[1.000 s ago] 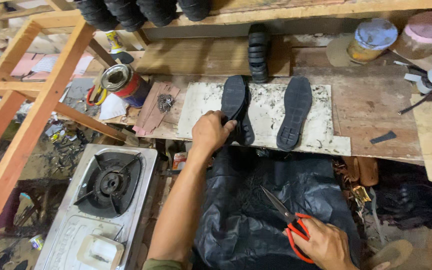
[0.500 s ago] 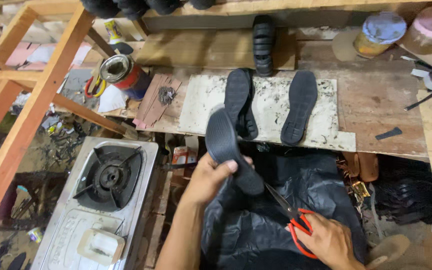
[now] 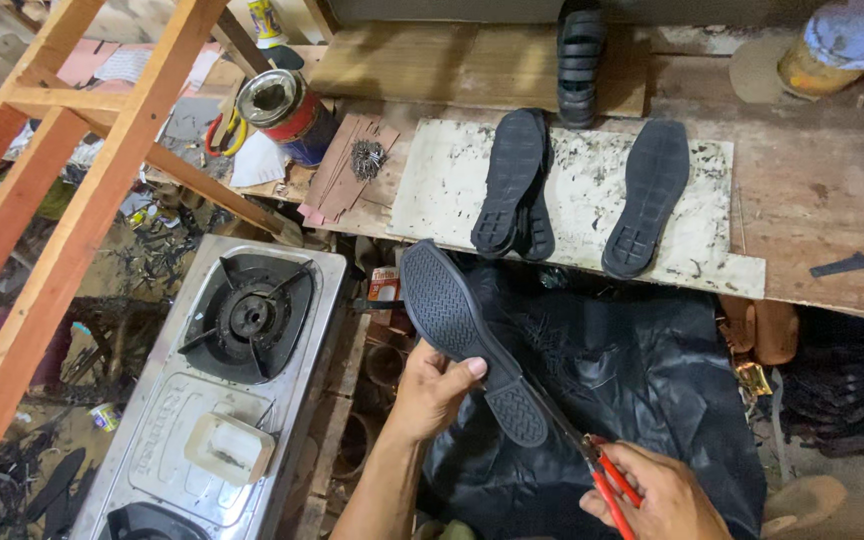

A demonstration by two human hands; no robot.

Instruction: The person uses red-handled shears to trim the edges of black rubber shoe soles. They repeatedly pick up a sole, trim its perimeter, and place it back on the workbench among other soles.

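Since half a second ago the sole (image 3: 467, 338) has come lower and closer, now tilted across the lap with its tread up, and the scissors (image 3: 592, 465) have closed in on its heel end. The left hand (image 3: 432, 385) is curled shut around the sole's middle, thumb on top of the tread, fingers underneath. The right hand (image 3: 652, 490) is closed on the red handles of the scissors, whose dark blades point up and away from it, touching or just short of the heel edge; I cannot tell which. To trim well, I judge the left hand should turn the sole into the blades and keep its thumb clear of the cut line, with short bites along the rim. The sole is black rubber, long and narrow, with fine crosshatch tread at toe and heel and a smooth waist between. Beyond the left hand, on a stained board (image 3: 432, 190), lie more black soles (image 3: 512, 180), one pair stacked and one apart. To the left of that hand sits a steel gas stove (image 3: 242, 330)
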